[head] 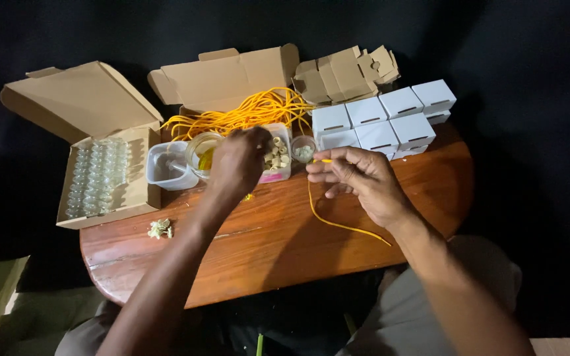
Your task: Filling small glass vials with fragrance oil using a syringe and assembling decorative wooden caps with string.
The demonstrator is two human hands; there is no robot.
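Our right hand [357, 181] pinches a thin yellow cord [338, 224] trailing over the wooden table [278, 244]; our left hand [242, 161], fingers curled, reaches into the clear plastic tub of corks [278, 157], grip unseen.

Bare wood fills the near half of the counter [278, 244], broken only by a small flower cluster [160, 228] and a trailing yellow cord [338, 223]. The far edge is crowded: bottle box [103, 175], tubs [166, 168], cork tray [277, 158], white boxes [384, 122].
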